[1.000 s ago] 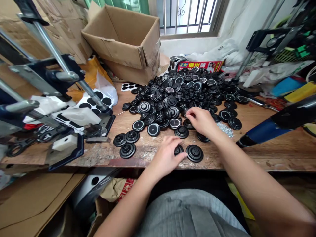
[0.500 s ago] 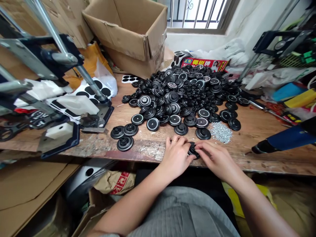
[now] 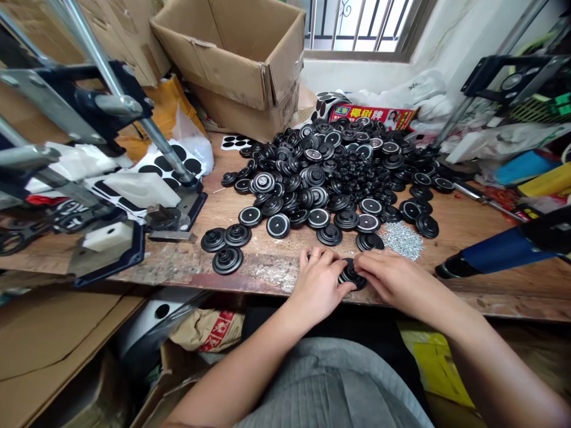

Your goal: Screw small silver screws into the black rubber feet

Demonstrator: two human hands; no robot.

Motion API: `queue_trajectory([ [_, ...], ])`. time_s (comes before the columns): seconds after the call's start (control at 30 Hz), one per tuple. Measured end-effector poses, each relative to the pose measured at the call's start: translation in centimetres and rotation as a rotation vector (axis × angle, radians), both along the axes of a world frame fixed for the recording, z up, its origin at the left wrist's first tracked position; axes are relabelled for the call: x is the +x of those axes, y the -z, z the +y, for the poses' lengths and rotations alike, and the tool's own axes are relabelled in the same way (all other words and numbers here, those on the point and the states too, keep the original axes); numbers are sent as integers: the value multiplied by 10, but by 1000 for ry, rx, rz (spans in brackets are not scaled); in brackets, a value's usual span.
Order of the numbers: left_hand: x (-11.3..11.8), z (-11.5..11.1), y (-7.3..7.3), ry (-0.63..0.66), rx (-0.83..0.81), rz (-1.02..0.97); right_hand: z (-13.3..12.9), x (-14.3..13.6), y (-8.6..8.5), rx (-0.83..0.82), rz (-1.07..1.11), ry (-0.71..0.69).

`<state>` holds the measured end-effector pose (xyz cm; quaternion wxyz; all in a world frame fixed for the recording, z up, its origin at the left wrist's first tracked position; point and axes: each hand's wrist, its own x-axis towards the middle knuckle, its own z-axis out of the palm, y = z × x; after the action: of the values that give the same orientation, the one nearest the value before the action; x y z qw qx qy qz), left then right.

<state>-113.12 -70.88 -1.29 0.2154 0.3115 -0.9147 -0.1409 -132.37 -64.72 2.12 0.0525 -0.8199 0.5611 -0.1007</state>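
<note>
My left hand (image 3: 319,283) and my right hand (image 3: 392,278) meet at the front edge of the wooden bench (image 3: 482,273). Between their fingertips they grip one black round stepped disc (image 3: 351,274), mostly covered by the fingers. Just beyond the hands spreads a big heap of black discs (image 3: 334,172), some with silver centres. Three finished-looking stepped discs (image 3: 225,245) lie apart to the left. A small pile of silver screws (image 3: 401,239) lies just behind my right hand.
An open cardboard box (image 3: 236,53) stands at the back. A metal press frame with blue parts (image 3: 80,119) fills the left side, with sheets of black round stickers (image 3: 165,166) beside it. A blue-handled tool (image 3: 499,249) lies on the right among bags and clutter.
My right hand came back from the heap to the front edge and joined the left hand on one disc. In the last half second both hands barely moved.
</note>
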Motion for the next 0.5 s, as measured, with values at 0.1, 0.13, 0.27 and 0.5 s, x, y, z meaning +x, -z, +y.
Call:
queue_trajectory([
  [0.1,0,-1,0,6,7,7,-1,-3,2,-33,-53,-34],
  [0.13,0,-1,1,7,10,9,-1,-4,3,-40,-68,-34],
  [0.27,1,-3,2,10,16,17,-3,-5,5,-41,-109,-34],
  [0.5,0,-3,3,10,21,19,-4,-6,5,-59,-122,-45],
])
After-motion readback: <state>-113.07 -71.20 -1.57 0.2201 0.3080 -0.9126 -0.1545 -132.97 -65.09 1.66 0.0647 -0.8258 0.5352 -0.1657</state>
